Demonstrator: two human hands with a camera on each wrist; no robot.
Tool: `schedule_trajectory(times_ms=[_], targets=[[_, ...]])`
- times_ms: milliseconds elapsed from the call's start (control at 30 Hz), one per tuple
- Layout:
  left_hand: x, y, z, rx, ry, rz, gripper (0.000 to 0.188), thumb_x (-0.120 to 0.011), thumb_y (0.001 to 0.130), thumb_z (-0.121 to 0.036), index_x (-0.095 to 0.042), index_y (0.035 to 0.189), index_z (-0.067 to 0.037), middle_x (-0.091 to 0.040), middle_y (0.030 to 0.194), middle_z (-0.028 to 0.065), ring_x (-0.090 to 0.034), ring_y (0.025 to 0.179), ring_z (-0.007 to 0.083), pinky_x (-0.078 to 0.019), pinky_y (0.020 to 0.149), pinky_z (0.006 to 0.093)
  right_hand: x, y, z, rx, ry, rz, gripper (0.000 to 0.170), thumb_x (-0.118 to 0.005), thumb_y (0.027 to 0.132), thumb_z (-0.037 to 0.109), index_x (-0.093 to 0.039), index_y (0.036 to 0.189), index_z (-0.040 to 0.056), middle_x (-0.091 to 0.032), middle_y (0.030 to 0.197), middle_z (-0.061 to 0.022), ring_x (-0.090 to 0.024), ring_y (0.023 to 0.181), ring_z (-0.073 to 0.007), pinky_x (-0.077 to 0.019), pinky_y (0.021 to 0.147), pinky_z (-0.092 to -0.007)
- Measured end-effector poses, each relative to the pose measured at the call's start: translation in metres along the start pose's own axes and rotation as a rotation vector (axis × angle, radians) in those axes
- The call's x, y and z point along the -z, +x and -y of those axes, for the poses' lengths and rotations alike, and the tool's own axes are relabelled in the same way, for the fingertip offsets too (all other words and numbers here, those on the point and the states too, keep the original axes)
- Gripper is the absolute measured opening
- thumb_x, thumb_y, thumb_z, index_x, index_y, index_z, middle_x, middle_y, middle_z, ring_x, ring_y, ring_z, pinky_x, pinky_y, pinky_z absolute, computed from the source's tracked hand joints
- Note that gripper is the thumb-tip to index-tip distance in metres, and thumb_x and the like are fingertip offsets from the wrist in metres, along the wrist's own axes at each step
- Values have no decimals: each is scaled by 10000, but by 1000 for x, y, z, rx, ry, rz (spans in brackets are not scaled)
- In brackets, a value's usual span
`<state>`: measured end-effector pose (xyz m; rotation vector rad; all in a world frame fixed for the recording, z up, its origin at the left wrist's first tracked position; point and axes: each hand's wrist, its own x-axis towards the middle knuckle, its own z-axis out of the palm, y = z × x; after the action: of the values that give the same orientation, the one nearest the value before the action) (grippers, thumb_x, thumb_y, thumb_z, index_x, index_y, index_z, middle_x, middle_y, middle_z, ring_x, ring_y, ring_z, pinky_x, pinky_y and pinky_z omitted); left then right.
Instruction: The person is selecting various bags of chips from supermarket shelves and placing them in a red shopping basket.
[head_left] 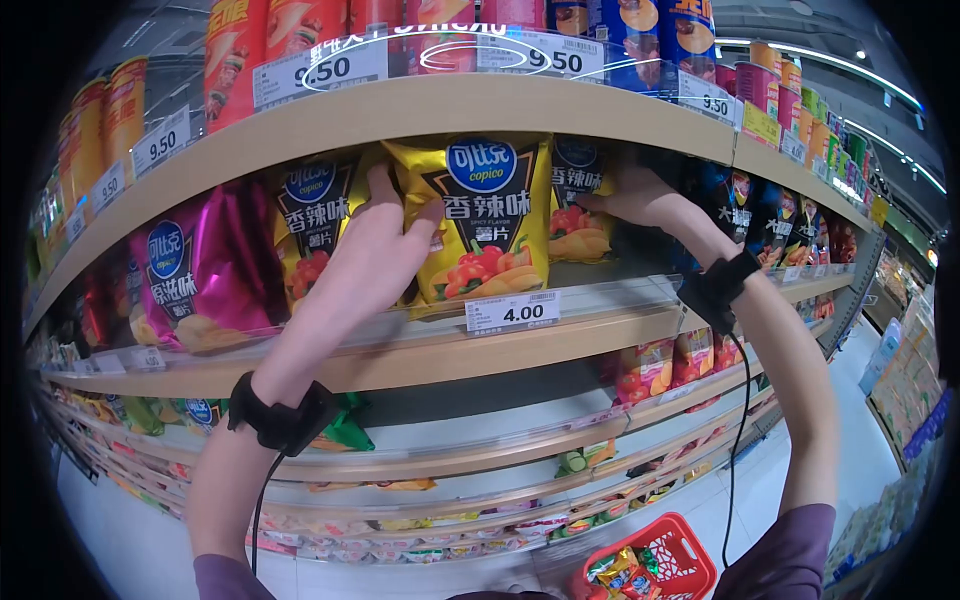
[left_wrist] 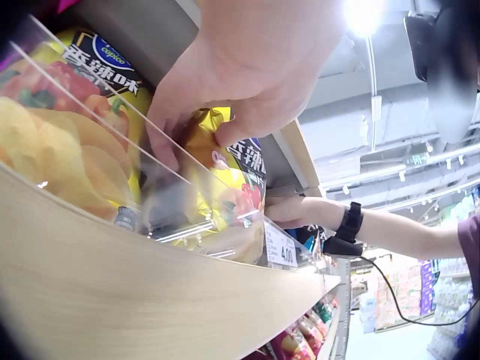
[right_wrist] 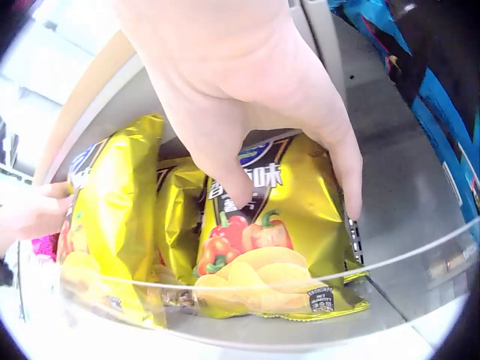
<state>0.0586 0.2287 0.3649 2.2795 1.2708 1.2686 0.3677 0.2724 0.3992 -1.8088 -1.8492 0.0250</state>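
Between my hands stands a yellow Copico spicy-flavor chip bag [head_left: 490, 245], its left edge pinched by my left hand [head_left: 385, 235]. Beside it, my right hand [right_wrist: 240, 90] grips a matching bag [right_wrist: 259, 259], thumb in front, fingers along the right edge. Well below my fingers, a red basket [head_left: 690, 543] holds shiny snack packets [head_left: 625, 572].

I see a glossy yellow copico chip bag [head_left: 487, 225] standing upright at the shelf [head_left: 380, 367] front, and a matching upright bag [right_wrist: 283, 225] to its right, partly overlapped in my head view.
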Motion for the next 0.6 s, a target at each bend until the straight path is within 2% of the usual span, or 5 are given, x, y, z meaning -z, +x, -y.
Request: schedule_trajectory(times_ms=[133,167,267,500,600], targets=[[-8,7,-6,137,-72,21,871,-628,873,-483,-211,1330,130,-656,911,207,-669,816,260,-510,768,323,-14,-17,11,303,-214,-189,1233,-797,669,502,-37,1479,-32,-316,1444,-322,-395,1322,-411,-439,1018,-373],[-9,6,-11,136,-83,27,900,-640,857,-505,-212,1331,128,-652,924,207,-666,828,259,-510,773,320,-11,-15,18,119,-310,4,1280,-809,641,517,-13,1486,-24,-195,1483,-352,-341,1344,-444,-408,1057,-399],[-7,11,-12,107,-110,22,795,-602,900,-453,-243,1334,108,-612,1087,256,-629,1006,280,-470,886,329,-27,-11,10,187,-488,-119,1347,-850,590,470,30,1510,30,-91,1525,-320,-400,1305,-458,-443,1024,-459],[2,19,6,-62,80,-81,555,-508,963,-245,-303,1378,63,-462,1351,316,-468,1278,361,-355,1044,356,-24,-2,3,272,-657,-106,1273,-867,539,288,-77,1515,78,-176,1514,-292,-329,1342,-473,-461,1013,-465],[9,19,-3,-3,131,-95,614,-537,942,-263,-286,1393,70,-521,1255,327,-508,1215,384,-378,1018,387,-24,-3,8,260,-765,-151,1236,-854,544,261,-107,1511,79,-206,1502,-288,-341,1337,-465,-473,1001,-458]])
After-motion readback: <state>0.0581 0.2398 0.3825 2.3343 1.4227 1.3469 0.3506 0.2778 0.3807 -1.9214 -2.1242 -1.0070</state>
